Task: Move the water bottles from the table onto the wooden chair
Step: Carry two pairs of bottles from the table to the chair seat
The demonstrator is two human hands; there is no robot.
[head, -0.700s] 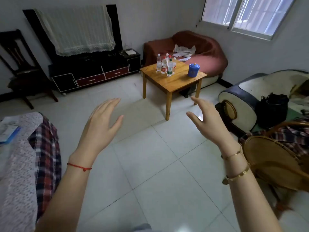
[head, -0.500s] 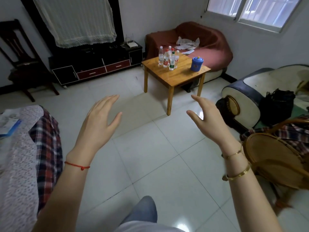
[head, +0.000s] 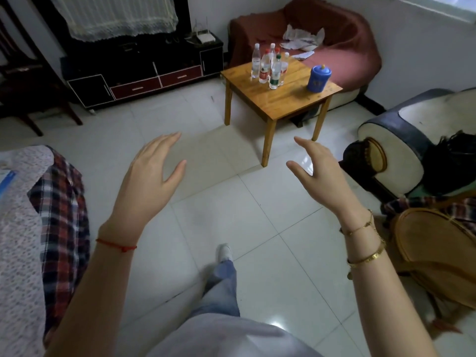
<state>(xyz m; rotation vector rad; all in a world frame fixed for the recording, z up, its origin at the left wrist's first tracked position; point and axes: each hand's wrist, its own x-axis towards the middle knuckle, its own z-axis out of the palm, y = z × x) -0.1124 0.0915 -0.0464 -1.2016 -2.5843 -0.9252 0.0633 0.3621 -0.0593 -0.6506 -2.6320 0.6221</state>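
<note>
Several clear water bottles with red, white and green caps stand clustered on a small wooden table across the room. A dark wooden chair stands at the far left against the wall. My left hand and my right hand are raised in front of me over the tiled floor, fingers apart, holding nothing, well short of the table.
A blue lidded jar sits on the table's right side. A black TV cabinet lines the back wall, a red sofa stands behind the table, an armchair and a wicker chair stand right, a cloth-covered seat left.
I have walked closer to the table, so it looms larger. My leg and foot have swung forward into view. Both hands stay open.
</note>
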